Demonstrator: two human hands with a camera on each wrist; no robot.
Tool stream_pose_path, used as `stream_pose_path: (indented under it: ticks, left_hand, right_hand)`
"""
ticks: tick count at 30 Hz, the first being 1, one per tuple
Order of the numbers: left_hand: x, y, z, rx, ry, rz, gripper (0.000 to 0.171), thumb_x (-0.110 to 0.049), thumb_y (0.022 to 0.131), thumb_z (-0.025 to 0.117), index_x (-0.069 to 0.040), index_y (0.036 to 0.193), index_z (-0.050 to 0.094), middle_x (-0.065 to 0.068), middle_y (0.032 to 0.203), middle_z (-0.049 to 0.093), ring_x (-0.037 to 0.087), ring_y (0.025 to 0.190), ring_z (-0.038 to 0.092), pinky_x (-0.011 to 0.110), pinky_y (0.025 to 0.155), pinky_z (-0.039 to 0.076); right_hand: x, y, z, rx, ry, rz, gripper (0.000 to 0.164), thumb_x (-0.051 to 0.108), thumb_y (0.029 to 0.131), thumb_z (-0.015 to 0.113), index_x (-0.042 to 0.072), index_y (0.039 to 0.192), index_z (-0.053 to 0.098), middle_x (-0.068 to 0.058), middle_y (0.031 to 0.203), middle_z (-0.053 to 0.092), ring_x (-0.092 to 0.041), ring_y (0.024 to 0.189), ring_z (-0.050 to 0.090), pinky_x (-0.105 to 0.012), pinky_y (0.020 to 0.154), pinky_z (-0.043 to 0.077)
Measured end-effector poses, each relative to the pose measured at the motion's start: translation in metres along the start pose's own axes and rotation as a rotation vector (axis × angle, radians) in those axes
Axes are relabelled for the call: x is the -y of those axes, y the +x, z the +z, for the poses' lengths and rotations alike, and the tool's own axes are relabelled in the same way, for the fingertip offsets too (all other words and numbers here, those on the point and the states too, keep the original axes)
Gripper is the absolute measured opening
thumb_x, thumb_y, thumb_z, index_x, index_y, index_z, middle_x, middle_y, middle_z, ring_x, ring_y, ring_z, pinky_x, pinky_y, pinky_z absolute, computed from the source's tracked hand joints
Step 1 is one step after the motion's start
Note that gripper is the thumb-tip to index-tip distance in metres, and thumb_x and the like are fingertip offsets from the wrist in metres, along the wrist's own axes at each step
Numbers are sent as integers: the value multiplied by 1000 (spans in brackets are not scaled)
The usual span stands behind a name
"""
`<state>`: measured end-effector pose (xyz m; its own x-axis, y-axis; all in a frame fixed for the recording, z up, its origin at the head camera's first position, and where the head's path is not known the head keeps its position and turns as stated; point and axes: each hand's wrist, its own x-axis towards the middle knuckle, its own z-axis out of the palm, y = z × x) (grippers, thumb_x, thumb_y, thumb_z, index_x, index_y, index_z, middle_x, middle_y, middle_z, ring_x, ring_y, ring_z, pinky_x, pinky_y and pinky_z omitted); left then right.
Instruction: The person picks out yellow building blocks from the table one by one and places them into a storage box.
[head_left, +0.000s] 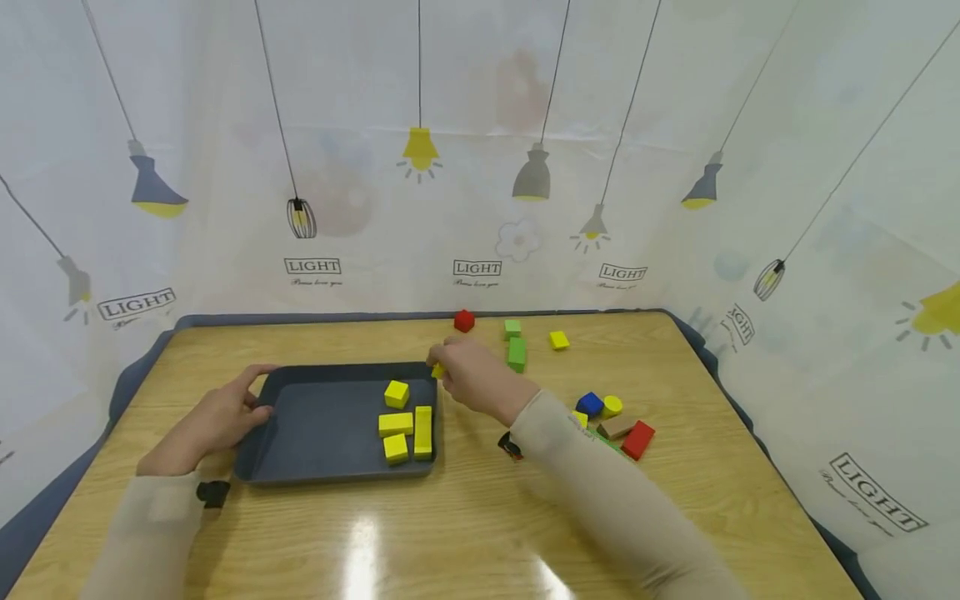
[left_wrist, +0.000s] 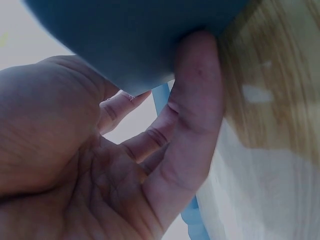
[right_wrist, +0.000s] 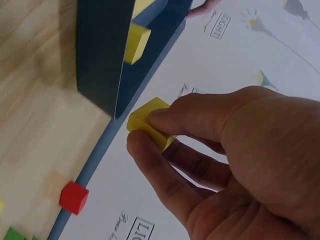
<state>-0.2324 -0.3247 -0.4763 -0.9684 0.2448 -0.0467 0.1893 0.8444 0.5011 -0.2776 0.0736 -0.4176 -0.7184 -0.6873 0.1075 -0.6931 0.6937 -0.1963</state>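
Between thumb and fingertips my right hand (head_left: 483, 379) pinches a yellow block (right_wrist: 151, 120), raised by the right rim of a dark grey tray (head_left: 315, 437). In the right wrist view the block shows in front of the tray's corner, apart from it. My left hand (head_left: 221, 421) holds the tray at its left end near the far corner, fingers and thumb around the edge; the left wrist view shows a finger (left_wrist: 197, 95) against its outer wall. In the tray's right part lie several yellow blocks, among them a cube (head_left: 396, 393) and an upright-lying long block (head_left: 423, 433).
Right of the tray lie a blue block (head_left: 590, 405), a yellow cylinder (head_left: 612, 406), a brown block (head_left: 617, 427) and a red block (head_left: 638, 440), partly behind the right sleeve. Farther back are a red block (head_left: 464, 321), green blocks (head_left: 517, 354) and a yellow block (head_left: 559, 340).
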Motion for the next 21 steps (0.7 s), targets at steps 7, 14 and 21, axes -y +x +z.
stream_pose_path:
  ticks: [7,14,21]
  left_hand:
    - [1,-1,0,-2,0,6,69,-13,96,67,-7,153,29,18,101,65,23,79,64,47,69,52]
    - [1,0,0,5,-2,2,69,-14,97,66,-7,154,29,20,103,65,25,81,65,49,70,52]
    - [-1,-1,-1,5,6,4,68,-14,96,67,-7,153,29,21,103,66,27,82,66,51,72,53]
  right_hand:
    - [19,8,14,35,58,-15,33,-1,92,65,9,124,67,-6,113,65,-12,96,61,-19,83,50]
    - [22,7,20,1,4,-22,41,3,91,69,10,131,64,-4,108,61,-10,87,57,-16,75,49]
    - [16,-7,19,-45,52,-5,37,5,92,69,10,129,65,-3,107,59,-10,82,54,-17,70,47]
